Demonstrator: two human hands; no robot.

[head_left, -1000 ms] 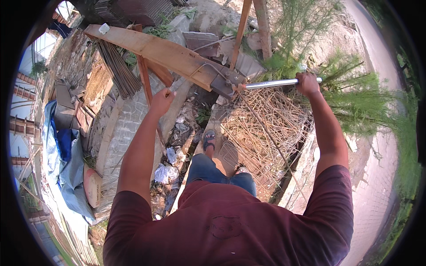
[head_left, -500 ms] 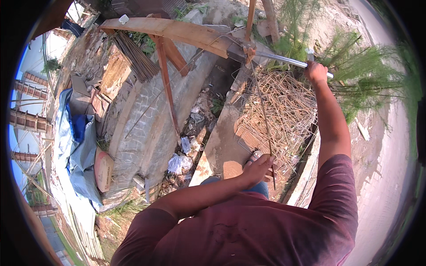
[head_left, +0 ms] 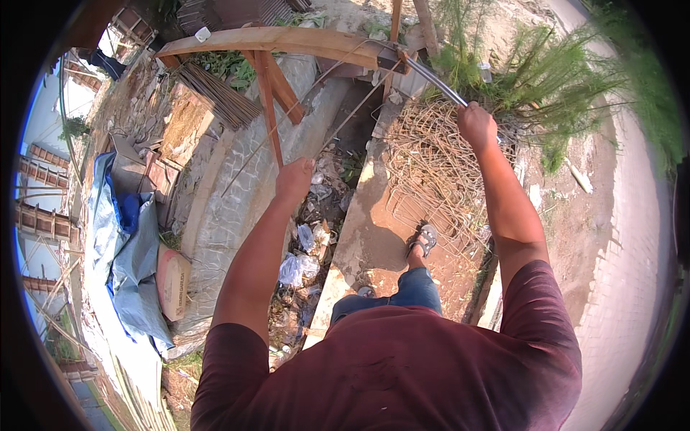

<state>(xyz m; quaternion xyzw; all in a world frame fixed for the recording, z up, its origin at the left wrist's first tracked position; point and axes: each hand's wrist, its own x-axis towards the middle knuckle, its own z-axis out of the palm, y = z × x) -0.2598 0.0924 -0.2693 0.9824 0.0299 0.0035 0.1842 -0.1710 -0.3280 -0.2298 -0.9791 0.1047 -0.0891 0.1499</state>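
Observation:
Up and right of centre, my right hand (head_left: pixel 476 126) is closed on a silver metal pipe (head_left: pixel 444 84) that reaches to a dark bending fixture (head_left: pixel 392 59) at the end of a wooden plank (head_left: pixel 287 40). Left of centre, my left hand (head_left: pixel 293 179) is closed on a thin steel rod (head_left: pixel 353 113) slanting up to that fixture. The plank rests on reddish timber props (head_left: pixel 267 108). A tangled heap of bent steel pieces (head_left: pixel 424 158) lies on the ledge below the pipe.
A littered trench (head_left: pixel 298 269) runs beside the concrete ledge (head_left: pixel 359 230) where my feet are. At left are a stone wall (head_left: pixel 223 215), a bundle of straight rods (head_left: pixel 215 93) and a blue tarp (head_left: pixel 140 266). Leafy branches (head_left: pixel 546 86) and a pale path (head_left: pixel 625 273) are at right.
My left hand went down near my waist, then up and left, and now holds the rod slanting toward the fixture. My right hand has moved slightly left, swinging the pipe to a steeper angle.

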